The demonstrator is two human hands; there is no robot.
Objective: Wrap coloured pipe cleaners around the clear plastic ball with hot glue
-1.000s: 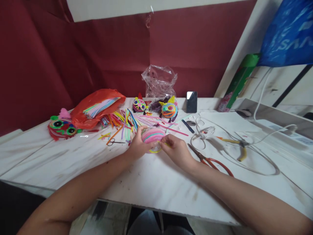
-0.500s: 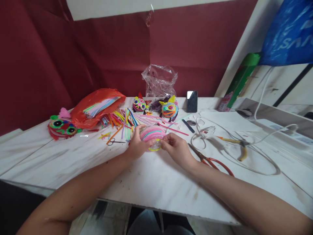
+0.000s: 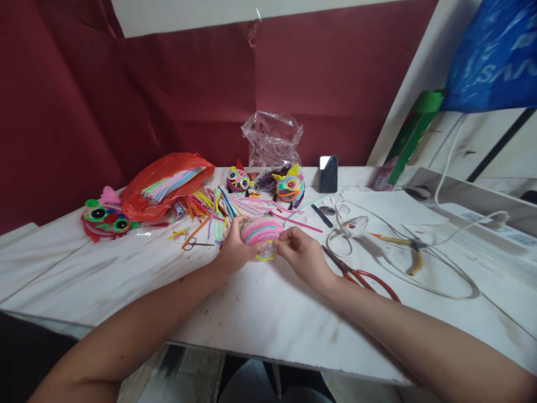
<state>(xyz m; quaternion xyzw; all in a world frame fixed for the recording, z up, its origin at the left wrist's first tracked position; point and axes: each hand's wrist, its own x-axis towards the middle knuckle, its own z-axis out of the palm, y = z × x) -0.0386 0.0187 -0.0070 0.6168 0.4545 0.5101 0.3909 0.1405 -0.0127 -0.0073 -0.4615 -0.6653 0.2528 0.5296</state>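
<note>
My left hand (image 3: 235, 251) is wrapped round a ball covered in pink, blue and yellow pipe cleaners (image 3: 260, 230), held just above the white table (image 3: 268, 313). My right hand (image 3: 305, 258) is closed at the ball's right side, its fingertips pinching a yellowish strand at the ball's lower edge. Behind the ball lies a spread of loose coloured pipe cleaners (image 3: 213, 207).
Red-handled scissors (image 3: 361, 275) lie right of my right hand, with a glue gun (image 3: 354, 225), its cable and yellow pliers (image 3: 409, 252) beyond. Small scissors (image 3: 195, 243), a red bag (image 3: 168, 182), three finished creatures (image 3: 104, 218) (image 3: 238, 180) (image 3: 290, 188), a clear bag (image 3: 272, 137) and a phone (image 3: 328, 173) stand behind.
Both hands stayed at the ball. The ball rose slightly and turned a little; my right fingers shifted along its lower right edge.
</note>
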